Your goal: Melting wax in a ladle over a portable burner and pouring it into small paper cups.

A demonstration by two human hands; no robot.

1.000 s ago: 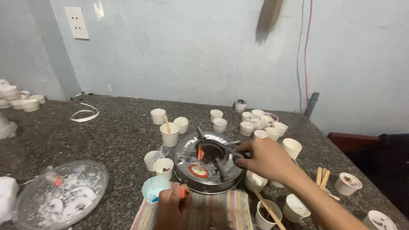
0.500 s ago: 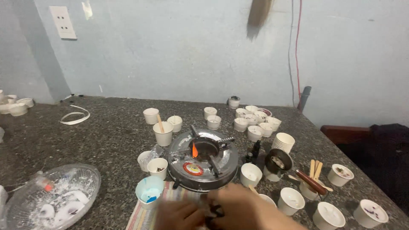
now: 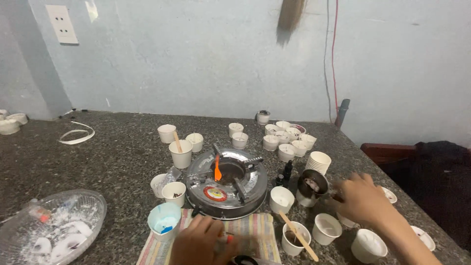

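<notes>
The small round stove (image 3: 226,184) is seen standing alight near the middle of the worktop (image 3: 98,157), with an orange flame (image 3: 217,169) at the left of the burner.

The left hand (image 3: 196,243) is held low over the striped cloth (image 3: 255,231) in front of the stove. Its fingers are curled around a small orange-tipped thing (image 3: 228,239), probably a lighter, though too little of it is shown to be sure.

The right hand (image 3: 363,198) is placed at the handle side of a small dark pan (image 3: 311,182), just right of the stove. The fingers are bent, but it cannot be told whether the handle is gripped, as that part is blurred.

Judged from this, lighting is done and the pan is being attended to.

Any lift of the pan would call for a level carry and a path kept low over the burner rim.

Room is tight:
- Paper cups are crowded around the pan, including a stack (image 3: 319,162).
- One cup holds a wooden stick (image 3: 298,236).
- Two small dark bottles (image 3: 287,169) stand between the pan and the stove.
- The worktop's right edge lies close behind the right hand.

More open surface is noted to the left, short of the glass bowl (image 3: 49,225).
</notes>
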